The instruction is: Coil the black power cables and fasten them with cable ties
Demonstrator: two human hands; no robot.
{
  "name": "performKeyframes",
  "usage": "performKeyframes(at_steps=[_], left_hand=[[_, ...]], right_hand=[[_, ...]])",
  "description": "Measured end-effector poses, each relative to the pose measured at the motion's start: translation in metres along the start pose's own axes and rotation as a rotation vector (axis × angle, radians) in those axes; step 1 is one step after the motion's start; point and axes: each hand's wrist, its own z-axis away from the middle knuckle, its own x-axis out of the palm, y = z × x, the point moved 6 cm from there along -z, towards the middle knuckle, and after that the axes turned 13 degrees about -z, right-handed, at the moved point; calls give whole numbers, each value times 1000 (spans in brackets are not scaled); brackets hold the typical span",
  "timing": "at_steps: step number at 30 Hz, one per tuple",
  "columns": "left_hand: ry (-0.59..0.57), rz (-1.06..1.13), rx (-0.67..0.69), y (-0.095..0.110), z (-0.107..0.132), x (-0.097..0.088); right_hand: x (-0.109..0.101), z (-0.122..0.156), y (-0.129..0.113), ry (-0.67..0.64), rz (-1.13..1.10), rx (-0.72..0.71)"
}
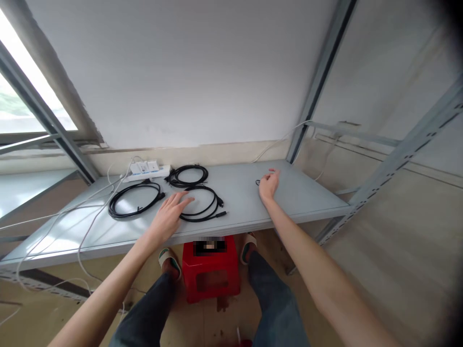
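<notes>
My left hand (170,216) lies flat with fingers stretched out on a grey metal shelf (300,195), its fingertips touching a coiled black cable (210,208). My right hand (269,184) rests further right on the shelf, fingers curled in a pinch on a small black thing (257,182) that I cannot make out. Two more coiled black cables lie to the left: one (134,202) near the front, one (188,175) toward the back.
A white power strip (146,169) sits at the shelf's back left, with white cords trailing left. Slanted metal uprights (320,77) frame the shelf. A red plastic stool (211,270) stands between my feet below. A window is at far left.
</notes>
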Motion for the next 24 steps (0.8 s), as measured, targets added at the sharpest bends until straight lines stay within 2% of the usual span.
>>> performKeyframes(at_steps=[2,6,8,12,17,22,24], left_hand=[[-42,50,-132,16,-13,-3],[-110,-7,-247,52,-50,-12],[-165,-80,-336,57,-68,-14],[-295,-67,-436,55,-98,0],[-363,-15,-375,68,-115,20],[-478,-11,-236,80,-110,21],[-463,-41,-166,83,-102,17]], right_hand=[[2,-1,2,-24,2,20],[5,-1,2,-75,4,15],[7,0,1,-95,-3,3],[8,0,3,-118,-8,8],[11,-1,5,-137,-13,25],[11,-2,5,-136,-21,23],[11,-1,4,-139,-22,20]])
